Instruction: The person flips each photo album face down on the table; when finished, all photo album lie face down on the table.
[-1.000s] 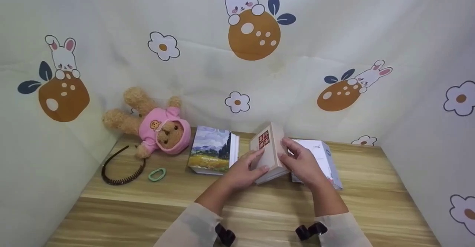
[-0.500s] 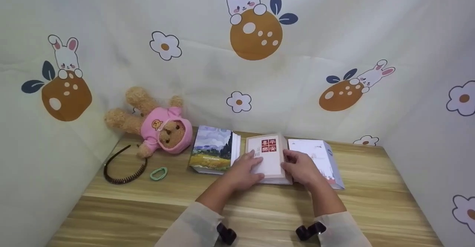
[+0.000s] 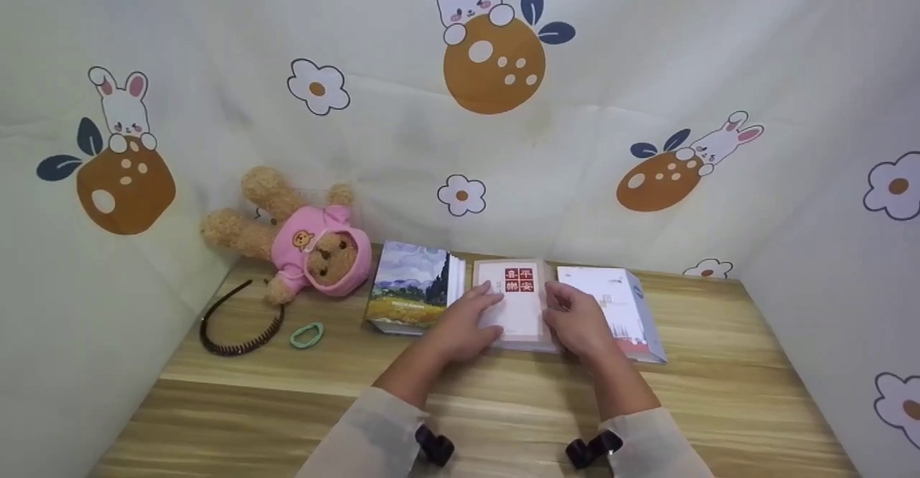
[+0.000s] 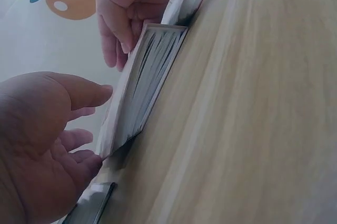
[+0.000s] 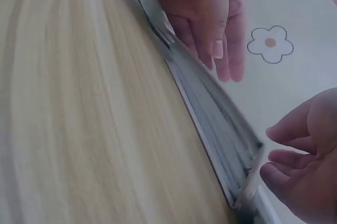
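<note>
A thick beige book (image 3: 516, 316) with red square characters lies flat on the wooden table, between two other books. At its left edge is my left hand (image 3: 460, 328), fingertips over the cover and thumb close to the lower corner. My right hand (image 3: 581, 323) is beside the book's right side, with its fingers bent loosely. In the left wrist view, the left fingertips (image 4: 90, 163) meet the edge of the book and the thumb stands off the cover. From the right wrist view, the right hand (image 5: 313, 155) has its fingertips right at the spine, not wrapped round it.
A book with a painted landscape (image 3: 410, 287) stands left of the beige one, a white-covered book (image 3: 611, 309) to its right. Farther left lie a plush toy in pink (image 3: 316, 251), a dark headband (image 3: 241, 348) and a green hair tie (image 3: 307, 336). A patterned curtain (image 3: 388, 140) hangs behind.
The beige book was held tilted between both hands; it has come down flat between the other books. Both hands have loosened and stay at its sides.
</note>
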`<state>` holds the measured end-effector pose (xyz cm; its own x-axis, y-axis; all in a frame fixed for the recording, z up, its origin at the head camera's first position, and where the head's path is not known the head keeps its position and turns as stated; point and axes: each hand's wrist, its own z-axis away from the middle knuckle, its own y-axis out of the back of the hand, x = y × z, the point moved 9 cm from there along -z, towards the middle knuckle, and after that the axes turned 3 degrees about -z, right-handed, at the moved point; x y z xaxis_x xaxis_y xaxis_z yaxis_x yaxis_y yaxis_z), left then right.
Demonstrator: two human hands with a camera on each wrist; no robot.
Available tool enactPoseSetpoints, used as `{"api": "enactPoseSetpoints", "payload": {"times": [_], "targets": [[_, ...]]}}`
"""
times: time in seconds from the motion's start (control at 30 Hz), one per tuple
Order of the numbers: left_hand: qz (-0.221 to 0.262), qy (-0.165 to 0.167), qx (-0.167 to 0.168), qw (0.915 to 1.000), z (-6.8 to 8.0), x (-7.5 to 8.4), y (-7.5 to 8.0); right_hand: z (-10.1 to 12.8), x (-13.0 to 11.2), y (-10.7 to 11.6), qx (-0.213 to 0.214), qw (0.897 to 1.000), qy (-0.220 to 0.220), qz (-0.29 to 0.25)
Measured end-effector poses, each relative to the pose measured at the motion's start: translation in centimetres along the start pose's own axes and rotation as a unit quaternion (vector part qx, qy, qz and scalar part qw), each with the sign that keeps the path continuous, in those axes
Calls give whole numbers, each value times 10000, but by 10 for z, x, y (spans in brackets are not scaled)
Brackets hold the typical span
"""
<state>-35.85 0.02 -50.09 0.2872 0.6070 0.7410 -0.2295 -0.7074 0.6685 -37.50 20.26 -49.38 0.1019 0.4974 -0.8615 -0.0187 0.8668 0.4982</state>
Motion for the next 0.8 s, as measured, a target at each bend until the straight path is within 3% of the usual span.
{"api": "enactPoseSetpoints", "payload": {"times": [0.1, 0.2, 0.33, 0.43, 0.6, 0.8], "targets": [[263, 90, 396, 9988, 1, -1, 14, 4, -10, 1, 182, 9995, 159, -203], [475, 395, 837, 9946, 3, -7, 31, 10, -25, -4, 201, 9967, 535, -578], [464, 815, 1457, 9849, 10, -25, 59, 19, -45, -26, -211, 9873, 1090, -1135], [312, 1049, 1773, 9781, 18, -42, 80, 23, -57, -48, -594, 9823, 1291, -1218], [79, 1334, 1956, 9715, 33, -66, 103, 18, -68, -85, -1119, 9777, 1213, -1297], [-187, 1678, 1935, 9665, 44, -81, 116, 7, -76, -119, -1415, 9749, 871, -1480]]}}
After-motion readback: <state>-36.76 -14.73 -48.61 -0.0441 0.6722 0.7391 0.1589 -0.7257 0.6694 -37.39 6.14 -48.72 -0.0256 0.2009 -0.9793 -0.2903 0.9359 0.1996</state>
